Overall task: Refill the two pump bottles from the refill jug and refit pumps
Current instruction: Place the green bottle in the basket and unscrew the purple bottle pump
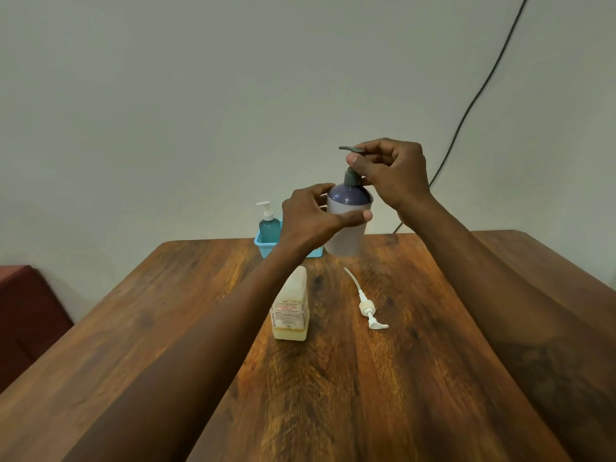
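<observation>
left hand (310, 215): fingers curled round the frosted bottle (346, 231) | right hand (393, 171): fingers pinching grey pump (350, 177) on that bottle's neck | refill jug (290, 311): on surface (366, 395), below left fingers | white pump (366, 308): lying below right fingers | teal bottle (269, 226): in blue basket (261, 243), just left of left fingers

The left hand (313, 216) holds a frosted white bottle with a purple-blue top (346, 235), maybe just off the brown wooden table (416, 361). The right hand (396, 171) pinches its dark grey pump (350, 178). A yellowish square jug (290, 308) stands beside a loose white pump (368, 310) lying flat.
</observation>
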`<action>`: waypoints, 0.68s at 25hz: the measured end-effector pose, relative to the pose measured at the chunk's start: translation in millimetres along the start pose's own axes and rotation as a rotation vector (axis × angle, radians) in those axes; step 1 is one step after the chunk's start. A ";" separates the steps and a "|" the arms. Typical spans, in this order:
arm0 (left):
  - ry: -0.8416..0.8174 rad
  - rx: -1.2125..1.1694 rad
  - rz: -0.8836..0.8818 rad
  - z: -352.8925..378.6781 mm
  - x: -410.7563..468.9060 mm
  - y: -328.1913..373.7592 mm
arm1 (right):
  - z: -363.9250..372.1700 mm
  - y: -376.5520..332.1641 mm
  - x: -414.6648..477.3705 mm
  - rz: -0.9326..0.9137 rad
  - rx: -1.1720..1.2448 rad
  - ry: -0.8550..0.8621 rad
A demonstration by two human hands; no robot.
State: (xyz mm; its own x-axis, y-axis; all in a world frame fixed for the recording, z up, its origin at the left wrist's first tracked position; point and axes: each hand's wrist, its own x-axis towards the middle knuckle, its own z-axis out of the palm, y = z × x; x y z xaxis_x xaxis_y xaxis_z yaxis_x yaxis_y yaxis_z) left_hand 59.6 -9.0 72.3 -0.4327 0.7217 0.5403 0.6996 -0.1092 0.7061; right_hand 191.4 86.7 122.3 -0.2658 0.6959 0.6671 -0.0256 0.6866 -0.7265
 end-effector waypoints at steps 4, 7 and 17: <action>0.085 -0.032 0.015 -38.7 -34.2 2.0 | 15.9 -29.9 -18.4 0.032 0.165 -0.076; 0.161 -0.007 0.038 -60.7 -59.7 -7.0 | 32.4 -43.9 -35.4 0.038 0.169 -0.159; 0.071 -0.075 0.010 -109.3 -96.4 -26.4 | 69.8 -59.7 -72.5 -0.068 -0.030 -0.372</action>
State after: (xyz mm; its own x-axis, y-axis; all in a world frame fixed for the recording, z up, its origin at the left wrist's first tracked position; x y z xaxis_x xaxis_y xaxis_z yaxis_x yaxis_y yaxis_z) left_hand 20.7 -150.4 51.6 -0.4671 0.6703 0.5766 0.6606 -0.1688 0.7315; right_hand 144.9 -19.5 105.8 -0.5966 0.5286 0.6039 -0.0281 0.7382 -0.6740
